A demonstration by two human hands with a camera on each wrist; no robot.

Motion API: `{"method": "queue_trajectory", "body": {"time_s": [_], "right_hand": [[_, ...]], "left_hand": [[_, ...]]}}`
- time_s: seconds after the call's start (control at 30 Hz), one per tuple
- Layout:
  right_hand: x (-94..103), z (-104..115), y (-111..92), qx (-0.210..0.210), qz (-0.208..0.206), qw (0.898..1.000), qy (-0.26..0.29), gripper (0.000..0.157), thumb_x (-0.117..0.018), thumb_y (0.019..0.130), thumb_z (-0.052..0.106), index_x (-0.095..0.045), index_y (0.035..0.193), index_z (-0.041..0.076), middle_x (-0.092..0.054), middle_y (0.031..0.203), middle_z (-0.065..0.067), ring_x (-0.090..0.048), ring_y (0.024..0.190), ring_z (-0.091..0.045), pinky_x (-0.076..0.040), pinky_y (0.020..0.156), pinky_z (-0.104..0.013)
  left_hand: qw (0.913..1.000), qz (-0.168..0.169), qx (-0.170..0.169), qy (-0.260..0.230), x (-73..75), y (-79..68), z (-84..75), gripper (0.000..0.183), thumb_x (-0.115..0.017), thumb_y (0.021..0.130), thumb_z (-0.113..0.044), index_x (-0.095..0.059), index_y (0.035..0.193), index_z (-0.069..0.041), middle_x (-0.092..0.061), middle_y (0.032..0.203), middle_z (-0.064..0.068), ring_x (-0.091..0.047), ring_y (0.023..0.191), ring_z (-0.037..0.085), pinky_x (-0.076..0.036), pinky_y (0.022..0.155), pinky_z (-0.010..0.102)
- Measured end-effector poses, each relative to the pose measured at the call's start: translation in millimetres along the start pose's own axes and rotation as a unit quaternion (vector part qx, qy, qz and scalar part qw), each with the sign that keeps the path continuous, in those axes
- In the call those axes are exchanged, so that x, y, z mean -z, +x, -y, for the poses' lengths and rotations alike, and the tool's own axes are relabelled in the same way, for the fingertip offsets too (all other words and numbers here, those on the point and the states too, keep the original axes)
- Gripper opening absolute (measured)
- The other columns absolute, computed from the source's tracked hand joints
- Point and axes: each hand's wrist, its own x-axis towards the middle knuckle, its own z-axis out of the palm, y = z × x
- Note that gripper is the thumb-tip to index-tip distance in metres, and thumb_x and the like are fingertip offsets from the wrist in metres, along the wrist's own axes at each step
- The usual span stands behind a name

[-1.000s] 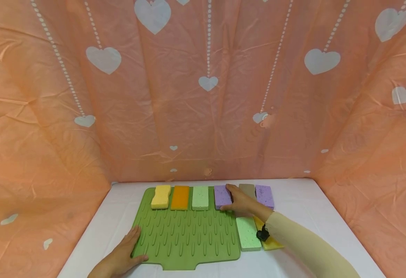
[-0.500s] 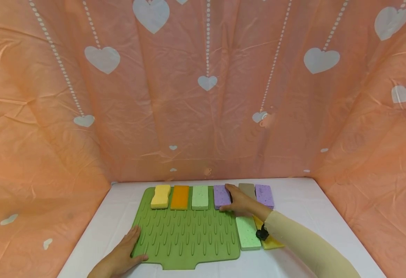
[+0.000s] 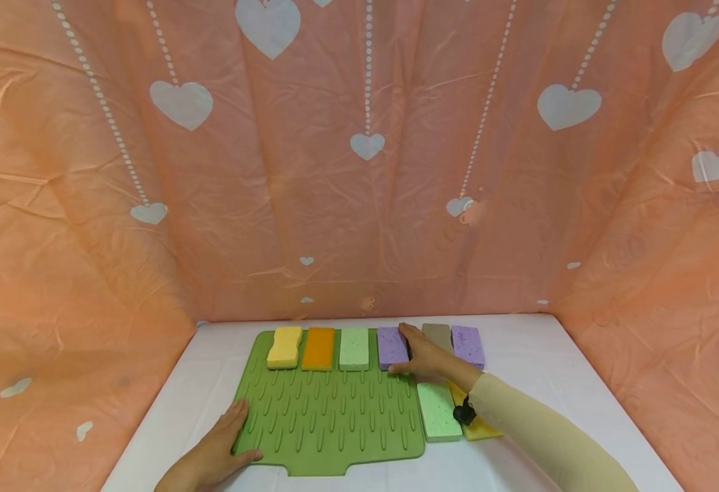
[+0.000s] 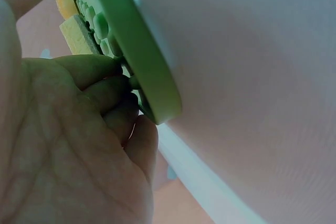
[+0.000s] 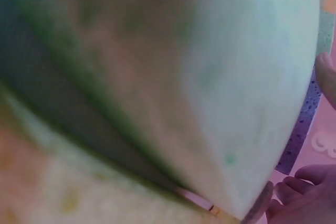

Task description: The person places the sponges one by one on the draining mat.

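Purple sponge (image 3: 392,347) — probable sponge (image 3: 437,333) behind hand (image 3: 428,357)

a speckled purple sponge (image 3: 392,347) lies flat on the ridged green mat (image 3: 329,418)

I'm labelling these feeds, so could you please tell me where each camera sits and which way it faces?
Head: on the head, facing forward and down at the green mat; left hand, right hand and right sleeve show.
Left wrist: on that wrist, facing the mat's edge; left hand shows.
Right wrist: on that wrist, facing a blurred pale surface; purple sponge and part of right hand at right edge.
Shared: head and left wrist both show the mat and left hand.
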Motion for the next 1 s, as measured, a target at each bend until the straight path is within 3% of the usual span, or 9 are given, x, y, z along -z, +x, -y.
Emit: {"method": "queue_trajectory", "body": {"time_s": [0.07,0.37,0.47,0.5,0.7,0.77,0.87,0.97,1.0], "right_hand": [[0.7,1,-2,-0.001,0.004,1.0,0.003,0.12,-0.086,0.091,0.049,-0.015,0.169,-0.007,-0.018,0.175,-0.029,-0.022,0.161,-0.046,-0.025,0.13,-0.059],[6.3,2,-9,0.023,0.013,1.0,0.0,0.118,-0.087,0.092,0.041,-0.013,0.166,-0.012,-0.017,0.172,-0.036,-0.021,0.159,-0.052,-0.025,0.128,-0.063],[9.4,0,-12,0.026,0.019,0.999,-0.002,0.116,-0.085,0.094,0.041,-0.012,0.166,-0.013,-0.015,0.172,-0.036,-0.019,0.159,-0.053,-0.024,0.128,-0.064],[10.6,0,-14,0.024,0.019,1.0,0.0,0.116,-0.084,0.095,0.042,-0.012,0.166,-0.012,-0.015,0.172,-0.036,-0.018,0.159,-0.054,-0.023,0.128,-0.065],[17.7,-2,-26,0.007,0.017,1.0,0.005,0.113,-0.079,0.097,0.05,-0.013,0.17,-0.005,-0.013,0.175,-0.03,-0.011,0.161,-0.052,-0.018,0.128,-0.068],[19.9,-3,-30,0.005,0.013,1.0,0.012,0.112,-0.079,0.097,0.051,-0.013,0.17,-0.004,-0.013,0.175,-0.031,-0.012,0.161,-0.053,-0.019,0.128,-0.068],[23.4,-6,-36,0.006,0.008,1.0,0.02,0.111,-0.079,0.097,0.05,-0.015,0.17,-0.004,-0.012,0.175,-0.031,-0.015,0.16,-0.053,-0.02,0.127,-0.068],[26.9,-10,-42,0.012,0.003,0.999,0.032,0.109,-0.079,0.098,0.047,-0.017,0.168,-0.007,-0.012,0.174,-0.033,-0.016,0.16,-0.053,-0.02,0.127,-0.068],[28.0,-10,-45,0.012,0.003,0.999,0.035,0.108,-0.079,0.098,0.046,-0.017,0.168,-0.007,-0.012,0.174,-0.033,-0.015,0.16,-0.053,-0.02,0.128,-0.067]], "left_hand": [[1.0,-0.002,-0.004,-0.001,-1.7,0.1,2.9,0.111,-0.086,0.09,-0.042,-0.026,0.158,0.022,-0.021,0.165,0.045,-0.019,0.154,0.062,-0.017,0.132,0.055],[0.9998,-0.007,-0.019,0.0,-3.5,1.2,7.4,0.112,-0.086,0.09,-0.044,-0.027,0.157,0.023,-0.023,0.164,0.046,-0.021,0.152,0.064,-0.016,0.132,0.057],[0.9998,-0.004,-0.021,0.0,-2.5,0.8,6.2,0.112,-0.086,0.09,-0.043,-0.026,0.156,0.024,-0.022,0.164,0.046,-0.021,0.151,0.065,-0.02,0.127,0.068],[0.9998,-0.001,-0.018,-0.003,-2.6,0.7,6.4,0.112,-0.087,0.089,-0.042,-0.026,0.156,0.024,-0.021,0.164,0.047,-0.02,0.151,0.066,-0.014,0.132,0.057],[0.9999,0.007,-0.008,0.0,-2.5,1.5,5.7,0.112,-0.086,0.09,-0.041,-0.024,0.157,0.023,-0.019,0.166,0.045,-0.018,0.152,0.065,-0.013,0.132,0.055],[0.9999,0.003,-0.014,0.006,-2.3,1.8,5.5,0.112,-0.086,0.09,-0.042,-0.025,0.157,0.023,-0.021,0.165,0.045,-0.02,0.152,0.064,-0.023,0.121,0.076],[1.0,-0.001,-0.001,-0.008,-5.5,3.4,10.6,0.114,-0.086,0.089,-0.046,-0.026,0.159,0.021,-0.019,0.167,0.043,-0.017,0.155,0.059,-0.01,0.134,0.04],[0.9998,-0.013,-0.004,-0.014,-9.0,3.5,15.8,0.115,-0.085,0.088,-0.05,-0.028,0.159,0.019,-0.021,0.168,0.042,-0.017,0.155,0.057,0.003,0.123,0.012],[0.9997,-0.016,-0.008,-0.017,-9.9,3.6,17.8,0.115,-0.085,0.088,-0.051,-0.028,0.159,0.019,-0.021,0.167,0.042,-0.016,0.155,0.057,0.003,0.123,0.012]]}}
